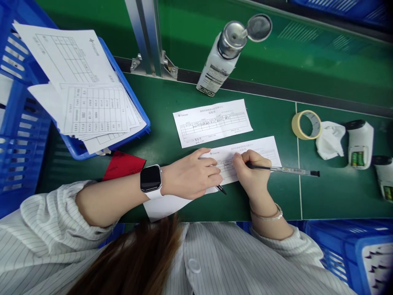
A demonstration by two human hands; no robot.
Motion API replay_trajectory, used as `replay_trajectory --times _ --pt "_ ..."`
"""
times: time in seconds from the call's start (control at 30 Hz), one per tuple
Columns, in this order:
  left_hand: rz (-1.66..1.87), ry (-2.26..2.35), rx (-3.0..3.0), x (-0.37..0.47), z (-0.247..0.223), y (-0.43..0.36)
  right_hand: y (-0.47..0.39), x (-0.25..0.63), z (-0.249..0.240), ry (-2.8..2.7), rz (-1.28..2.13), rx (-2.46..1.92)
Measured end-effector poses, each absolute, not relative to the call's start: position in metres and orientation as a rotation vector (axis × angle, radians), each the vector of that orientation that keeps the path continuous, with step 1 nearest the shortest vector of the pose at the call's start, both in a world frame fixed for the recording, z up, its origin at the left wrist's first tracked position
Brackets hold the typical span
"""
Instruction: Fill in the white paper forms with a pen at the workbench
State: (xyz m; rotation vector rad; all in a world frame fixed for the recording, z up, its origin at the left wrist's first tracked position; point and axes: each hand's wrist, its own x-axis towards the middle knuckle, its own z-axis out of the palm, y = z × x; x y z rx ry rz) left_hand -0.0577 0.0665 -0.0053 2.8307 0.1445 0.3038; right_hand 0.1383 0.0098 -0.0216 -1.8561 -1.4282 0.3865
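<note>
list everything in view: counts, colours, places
rectangular printed paper forms: 2, white, centre
slim plastic pen: 1, black and clear, centre right
pen-like tip: 1, black, centre
paper sheet: 1, white, lower centre
flat slip: 1, red, left
plastic tray: 1, blue, left
paper stack: 1, white, tray
slatted crates: several, blue, edges
flip-top bottle: 1, white, back
tape roll: 1, yellow, right
crumpled scrap: 1, white, right
handheld devices: 2, white, right
metal post: 1, silver, back
worktop: 1, green, below
watch: 1, black, left wrist
bracelet: 1, silver, right wrist
striped shirt: 1, white, bottom
left hand: 1, bare, on form
right hand: 1, bare, holding pen
</note>
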Motion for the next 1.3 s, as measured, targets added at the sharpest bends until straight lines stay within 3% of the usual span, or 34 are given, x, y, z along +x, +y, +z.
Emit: replay_trajectory --times 1.3 --pt "0.318 0.147 2.839 -0.0581 -0.0057 0.066 0.011 0.1402 -0.0193 -1.414 0.385 -1.891"
